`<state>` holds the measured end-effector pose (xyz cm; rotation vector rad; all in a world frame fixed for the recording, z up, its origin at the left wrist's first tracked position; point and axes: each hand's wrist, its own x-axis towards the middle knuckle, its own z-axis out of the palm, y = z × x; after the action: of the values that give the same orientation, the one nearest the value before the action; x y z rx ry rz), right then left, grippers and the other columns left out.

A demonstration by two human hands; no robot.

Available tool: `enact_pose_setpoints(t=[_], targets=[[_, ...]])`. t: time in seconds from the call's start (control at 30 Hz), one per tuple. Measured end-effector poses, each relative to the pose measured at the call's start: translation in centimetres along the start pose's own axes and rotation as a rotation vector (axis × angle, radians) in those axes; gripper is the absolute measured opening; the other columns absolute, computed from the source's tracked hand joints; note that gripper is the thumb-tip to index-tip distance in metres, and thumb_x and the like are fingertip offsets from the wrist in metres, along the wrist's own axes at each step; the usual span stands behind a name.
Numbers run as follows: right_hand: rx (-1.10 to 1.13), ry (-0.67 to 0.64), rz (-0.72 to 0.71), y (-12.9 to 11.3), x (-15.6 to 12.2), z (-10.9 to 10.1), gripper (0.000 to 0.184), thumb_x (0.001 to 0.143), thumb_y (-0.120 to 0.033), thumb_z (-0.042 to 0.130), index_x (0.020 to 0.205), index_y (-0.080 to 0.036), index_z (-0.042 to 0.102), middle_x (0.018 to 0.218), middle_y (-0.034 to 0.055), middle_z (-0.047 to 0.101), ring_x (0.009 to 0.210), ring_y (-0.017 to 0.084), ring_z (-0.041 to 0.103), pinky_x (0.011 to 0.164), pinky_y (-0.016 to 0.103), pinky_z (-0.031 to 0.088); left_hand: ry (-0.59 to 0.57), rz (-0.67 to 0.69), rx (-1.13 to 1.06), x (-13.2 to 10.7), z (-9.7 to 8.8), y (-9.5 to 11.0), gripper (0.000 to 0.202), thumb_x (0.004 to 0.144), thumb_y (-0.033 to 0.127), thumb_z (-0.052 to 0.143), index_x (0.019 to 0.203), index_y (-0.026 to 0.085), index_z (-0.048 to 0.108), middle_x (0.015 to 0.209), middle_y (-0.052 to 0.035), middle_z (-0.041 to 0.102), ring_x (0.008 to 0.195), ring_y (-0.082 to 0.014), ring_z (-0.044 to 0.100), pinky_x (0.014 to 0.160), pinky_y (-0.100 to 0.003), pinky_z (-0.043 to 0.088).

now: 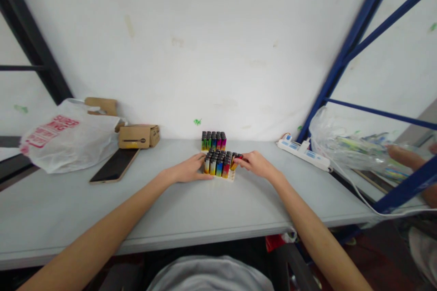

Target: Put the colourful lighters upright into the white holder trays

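Several colourful lighters (219,167) with black tops stand upright in rows in a pale tray (228,178) on the table. My left hand (189,168) is closed around the tray's left side, its thumb along the front edge. At the tray's right end, my right hand (256,163) pinches a lighter (239,157) with a dark and red top, tilted beside the rows. A few empty holes show at the tray's front right corner. Behind it stands a second block of lighters (213,141) in green, blue and pink.
To the left are a phone (115,166), a cardboard box (138,137) and a white plastic bag (71,134). A power strip (303,152) lies at the right by a blue metal frame (336,70). Another person's hand (406,157) shows beyond the frame.
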<state>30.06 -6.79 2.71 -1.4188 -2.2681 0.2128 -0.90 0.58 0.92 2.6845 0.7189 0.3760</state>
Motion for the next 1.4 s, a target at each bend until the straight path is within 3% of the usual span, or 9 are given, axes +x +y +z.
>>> enact_pose_setpoints(t=[0.2,0.37,0.47,0.6,0.8,0.93,1.03,1.17,1.4], targets=[[-0.069,-0.023,0.004,-0.7,0.2,0.4,0.046,0.102,-0.056,0.057,0.082,-0.018,0.073,0.066,0.0036,0.068,0.056,0.014,0.051,0.057,0.027,0.03,-0.001,0.022,0.012,0.0,0.0,0.1,0.074,0.091,0.073,0.061,0.145,0.022,0.057,0.16,-0.0113,0.046,0.148,-0.0326,0.042,0.128,-0.043,0.029],[0.015,-0.005,0.036,0.3,-0.6,-1.6,0.051,0.102,-0.06,0.052,0.085,-0.016,0.073,0.069,0.0021,0.069,0.061,0.014,0.055,0.061,0.025,0.036,0.001,0.004,0.005,0.1,0.1,-0.2,0.077,0.09,0.073,0.062,0.145,0.02,0.058,0.161,-0.0132,0.045,0.149,-0.0348,0.041,0.129,-0.045,0.027],[-0.108,0.051,0.164,2.0,-1.6,-3.5,0.044,0.104,-0.052,0.053,0.089,-0.017,0.074,0.075,0.0055,0.073,0.068,0.018,0.062,0.067,0.027,0.04,0.018,0.019,-0.003,0.1,0.0,-0.1,0.077,0.089,0.074,0.062,0.144,0.02,0.058,0.159,-0.0131,0.047,0.148,-0.0351,0.042,0.128,-0.045,0.029],[-0.234,-0.04,0.445,5.0,-3.0,-5.2,0.032,0.099,-0.045,0.064,0.105,-0.015,0.075,0.091,0.0125,0.079,0.082,0.024,0.072,0.076,0.03,0.047,0.0,0.019,0.012,0.1,-0.2,0.2,0.076,0.09,0.073,0.062,0.143,0.019,0.059,0.159,-0.0138,0.047,0.147,-0.0352,0.043,0.128,-0.045,0.029],[-0.336,-0.123,0.698,8.4,-4.9,-6.2,0.053,0.077,-0.045,0.086,0.118,-0.013,0.075,0.107,0.0174,0.078,0.096,0.03,0.074,0.079,0.033,0.052,-0.007,0.017,0.01,0.1,-0.1,0.1,0.074,0.091,0.073,0.06,0.143,0.02,0.06,0.162,-0.0125,0.044,0.149,-0.0346,0.04,0.129,-0.045,0.025],[-0.243,-0.183,0.607,8.6,-4.6,-6.1,0.033,0.076,-0.03,0.084,0.106,-0.016,0.08,0.095,0.0099,0.08,0.084,0.025,0.074,0.075,0.03,0.052,-0.007,0.019,-0.008,0.2,-0.1,0.0,0.073,0.089,0.074,0.061,0.137,0.019,0.064,0.16,-0.0133,0.046,0.148,-0.0361,0.042,0.129,-0.046,0.026],[-0.209,-0.092,0.402,7.5,-3.3,-5.4,0.015,0.085,-0.026,0.072,0.092,-0.015,0.081,0.091,0.0102,0.08,0.081,0.024,0.072,0.077,0.03,0.051,-0.003,0.005,-0.008,0.1,-0.1,-0.1,0.074,0.089,0.074,0.061,0.139,0.02,0.062,0.16,-0.0137,0.046,0.149,-0.0358,0.041,0.129,-0.046,0.027],[-0.139,0.145,0.186,4.8,-1.2,-3.3,0.028,0.098,-0.037,0.057,0.094,-0.015,0.074,0.094,0.0126,0.078,0.084,0.023,0.069,0.08,0.032,0.05,0.011,0.002,-0.008,0.1,0.1,-0.3,0.074,0.089,0.075,0.062,0.139,0.021,0.062,0.158,-0.0123,0.048,0.147,-0.034,0.043,0.127,-0.043,0.031],[0.269,0.228,0.166,2.0,0.0,-0.4,0.034,0.104,-0.051,0.04,0.112,-0.022,0.057,0.068,-0.0035,0.064,0.065,0.016,0.064,0.073,0.029,0.052,0.026,0.005,0.011,0.0,0.2,-0.5,0.081,0.088,0.078,0.06,0.143,0.018,0.057,0.157,-0.014,0.049,0.146,-0.0331,0.045,0.125,-0.041,0.032]])
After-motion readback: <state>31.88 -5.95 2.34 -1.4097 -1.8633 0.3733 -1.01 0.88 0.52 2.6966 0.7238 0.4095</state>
